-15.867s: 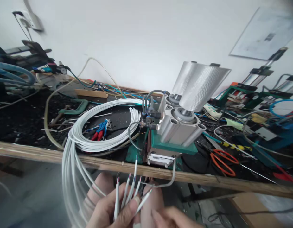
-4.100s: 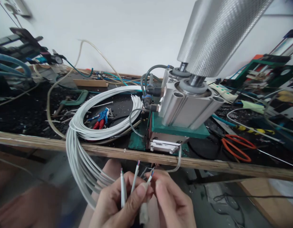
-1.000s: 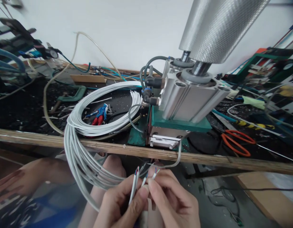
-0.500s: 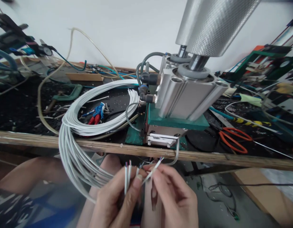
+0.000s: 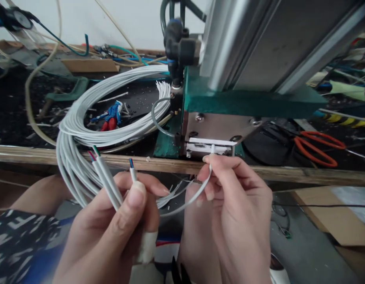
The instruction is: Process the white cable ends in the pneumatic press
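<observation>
Press machine [image 5: 259, 51] fills the upper right: silver cylinder block on a green plate [image 5: 244, 100], a steel front with a pale slot [image 5: 210, 145] at its near lower edge, black air fittings [image 5: 178, 49] on its left side. It stands on the dark, littered table [image 5: 19, 114], whose wooden front edge [image 5: 303, 173] runs left to right across the middle.

Coil of white cables [image 5: 111, 114] lies on the table left of the machine; part of it hangs over the wooden edge toward the hands. A small blue and red toy figure [image 5: 109, 116] lies inside the coil. Orange-handled scissors [image 5: 317, 148] lie on the table at right, near the edge.

Left hand [image 5: 111, 232], below the table edge: grip clenched on three cable ends [image 5: 107, 177], thumb pressing them against the fingers, stripped tips pointing up and showing coloured cores. One finger carries a pale wrap.

Right hand [image 5: 232, 205]: thumb and forefinger pinch a single white cable [image 5: 197, 195] close to its tip, and the tip sits at the slot of the machine; whether it is inside I cannot tell. The cable arcs down and left toward the left hand.

Patterned sleeve [image 5: 19, 240] at the near left corner.
</observation>
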Available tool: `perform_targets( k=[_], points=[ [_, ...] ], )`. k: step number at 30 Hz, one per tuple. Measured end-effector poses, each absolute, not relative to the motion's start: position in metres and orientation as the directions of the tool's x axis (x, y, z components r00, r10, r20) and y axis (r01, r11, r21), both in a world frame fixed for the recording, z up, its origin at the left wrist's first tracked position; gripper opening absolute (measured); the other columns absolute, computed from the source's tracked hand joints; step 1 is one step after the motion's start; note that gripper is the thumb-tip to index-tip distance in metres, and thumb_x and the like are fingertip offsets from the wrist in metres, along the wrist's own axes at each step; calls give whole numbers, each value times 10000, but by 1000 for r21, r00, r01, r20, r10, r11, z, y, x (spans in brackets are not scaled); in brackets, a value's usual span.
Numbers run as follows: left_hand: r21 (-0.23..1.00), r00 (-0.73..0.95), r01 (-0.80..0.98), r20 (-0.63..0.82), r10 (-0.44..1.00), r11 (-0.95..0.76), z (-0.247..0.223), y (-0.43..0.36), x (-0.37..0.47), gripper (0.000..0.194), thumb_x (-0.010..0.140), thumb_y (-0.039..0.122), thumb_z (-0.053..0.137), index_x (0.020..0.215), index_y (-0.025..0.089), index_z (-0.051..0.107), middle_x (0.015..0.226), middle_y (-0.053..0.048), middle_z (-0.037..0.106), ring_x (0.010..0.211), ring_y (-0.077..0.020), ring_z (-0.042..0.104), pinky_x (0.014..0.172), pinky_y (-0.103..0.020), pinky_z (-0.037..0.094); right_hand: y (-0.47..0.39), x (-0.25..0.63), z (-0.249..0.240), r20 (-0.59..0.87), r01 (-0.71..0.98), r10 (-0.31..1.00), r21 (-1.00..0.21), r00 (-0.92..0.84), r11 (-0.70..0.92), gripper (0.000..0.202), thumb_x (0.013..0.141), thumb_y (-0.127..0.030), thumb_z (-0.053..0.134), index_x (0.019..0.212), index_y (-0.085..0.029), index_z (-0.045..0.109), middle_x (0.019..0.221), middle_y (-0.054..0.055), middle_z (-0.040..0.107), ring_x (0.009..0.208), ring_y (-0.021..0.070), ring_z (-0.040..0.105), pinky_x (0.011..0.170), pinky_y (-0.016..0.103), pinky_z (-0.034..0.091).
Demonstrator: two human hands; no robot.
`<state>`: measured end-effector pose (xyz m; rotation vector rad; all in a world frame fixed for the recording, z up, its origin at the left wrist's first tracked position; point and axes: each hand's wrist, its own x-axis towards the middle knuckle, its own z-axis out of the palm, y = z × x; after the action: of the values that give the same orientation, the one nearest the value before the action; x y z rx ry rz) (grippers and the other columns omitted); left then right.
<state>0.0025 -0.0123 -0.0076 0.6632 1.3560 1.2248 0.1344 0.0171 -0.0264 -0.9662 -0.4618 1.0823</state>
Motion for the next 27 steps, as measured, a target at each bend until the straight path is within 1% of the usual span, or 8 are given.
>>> perform_targets(
  k=[2,5,9,14,18,22,25,27],
  points=[
    [935,-179,-234,-312,933,268,-14,-14,-5,341,704,626,910,798,321,791,514,43,540,434,-99,476,401,-155,427,18,134,-25,-120,-524,897,-841,426,136,197,825,-198,862,679,-193,731,588,-52,698,399,25,527,442,87,492],
    [940,-187,-232,-297,937,252,-17,-16,-11,308,699,613,919,797,342,811,575,33,571,461,-103,489,393,-157,430,19,137,-24,-127,-518,902,-847,414,118,202,826,-183,856,669,-193,729,586,-58,695,401,20,525,446,77,493],
    [934,-138,-245,-298,945,259,-16,-15,-9,296,725,621,893,782,348,795,543,33,544,434,-109,461,376,-170,399,20,140,-22,-146,-508,901,-857,408,92,207,831,-172,845,669,-177,717,589,-56,696,402,7,530,452,55,475],
    [931,-154,-231,-323,934,283,-17,-12,-8,345,725,644,881,808,329,769,509,35,543,428,-114,468,385,-171,394,19,142,-20,-140,-504,905,-859,402,91,220,812,-186,857,650,-176,708,561,-56,675,383,31,537,403,84,477],
    [925,-164,-252,-331,929,285,-20,-11,-10,370,708,650,892,799,317,761,467,51,490,402,-99,427,380,-164,366,20,142,-18,-142,-494,902,-865,407,86,197,769,-124,840,632,-172,707,554,-53,664,366,46,537,379,105,484],
    [903,-181,-284,-382,906,324,-16,-13,-3,401,650,653,926,805,320,767,511,45,532,425,-97,418,381,-167,346,21,143,-20,-148,-496,901,-865,407,82,188,778,-174,858,654,-162,718,541,-44,650,366,48,528,374,109,477],
    [870,-237,-329,-452,860,367,-4,-13,7,461,550,673,967,751,309,769,530,50,503,471,-83,386,405,-150,307,21,146,-23,-123,-486,916,-870,382,86,187,815,-218,866,680,-168,746,544,-42,652,375,48,524,390,126,499],
    [850,-255,-361,-485,837,383,4,-11,11,479,465,649,1006,704,303,776,537,51,474,499,-79,367,422,-138,304,21,148,-24,-121,-484,920,-871,374,82,188,822,-216,866,679,-173,752,552,-42,659,382,45,524,403,127,502]
  ],
)
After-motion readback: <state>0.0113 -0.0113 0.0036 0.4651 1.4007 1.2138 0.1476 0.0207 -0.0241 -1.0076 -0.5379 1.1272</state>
